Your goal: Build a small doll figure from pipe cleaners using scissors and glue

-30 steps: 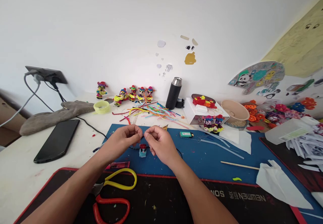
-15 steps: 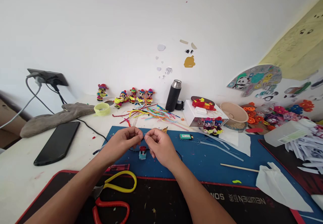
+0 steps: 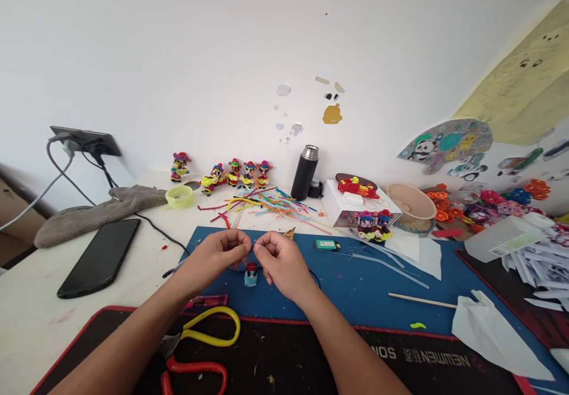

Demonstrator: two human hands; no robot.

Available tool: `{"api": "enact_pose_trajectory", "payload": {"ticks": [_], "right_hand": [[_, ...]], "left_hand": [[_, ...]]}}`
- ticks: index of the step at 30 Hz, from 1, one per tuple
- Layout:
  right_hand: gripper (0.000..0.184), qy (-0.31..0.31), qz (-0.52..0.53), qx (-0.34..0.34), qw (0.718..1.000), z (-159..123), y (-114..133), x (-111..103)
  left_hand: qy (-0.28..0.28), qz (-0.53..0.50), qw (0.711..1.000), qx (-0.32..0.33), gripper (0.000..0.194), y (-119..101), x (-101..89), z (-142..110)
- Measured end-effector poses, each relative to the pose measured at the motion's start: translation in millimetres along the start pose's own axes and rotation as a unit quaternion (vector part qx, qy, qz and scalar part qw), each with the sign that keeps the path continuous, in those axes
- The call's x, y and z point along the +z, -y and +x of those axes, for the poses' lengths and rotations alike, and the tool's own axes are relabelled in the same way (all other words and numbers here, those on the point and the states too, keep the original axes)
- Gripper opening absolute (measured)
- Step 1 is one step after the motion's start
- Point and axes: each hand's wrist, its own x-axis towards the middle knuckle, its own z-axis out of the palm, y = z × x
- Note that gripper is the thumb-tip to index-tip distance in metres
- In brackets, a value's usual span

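My left hand point(image 3: 226, 249) and my right hand point(image 3: 280, 258) meet fingertip to fingertip above the blue mat point(image 3: 355, 282). Thumb and index finger are pinched on each side. Whatever lies between them is too small to make out. Just below the fingertips, a small figure point(image 3: 251, 275) with a red top and a light blue lower part rests on the mat. A dark cord passes behind my hands. Scissors point(image 3: 213, 343) with one yellow and one red handle lie under my left forearm, their blades partly hidden.
Fuzzy coloured stems point(image 3: 271, 202) lie behind the mat, beside a black flask point(image 3: 305, 172). Several finished figures point(image 3: 234, 172) stand along the wall. A white box point(image 3: 335, 208) is right of the flask. A phone point(image 3: 98, 258) lies left; a wooden stick point(image 3: 422, 300) and tissue point(image 3: 493, 335) lie right.
The whole view has shifted slightly, so things sit a little lower in it. My hands keep nearly the same pinched pose, fingertips together.
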Motion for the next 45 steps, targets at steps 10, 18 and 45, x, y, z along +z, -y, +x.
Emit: {"api": "enact_pose_trajectory", "payload": {"ticks": [10,18,45], "right_hand": [[0.015,-0.013,0.007,-0.011,1.0,0.8,-0.9,-0.5],[0.017,-0.014,0.013,-0.021,1.0,3.2,-4.5,-0.2],[0.022,-0.007,0.009,-0.017,1.0,2.0,-3.7,1.2]], "left_hand": [[0.002,-0.008,1.0,-0.007,0.042,2.4,-2.1,1.6],[0.014,0.002,1.0,-0.009,0.043,-0.2,-3.8,-0.7],[0.027,0.0,1.0,-0.002,0.032,2.1,-3.6,-0.8]]}}
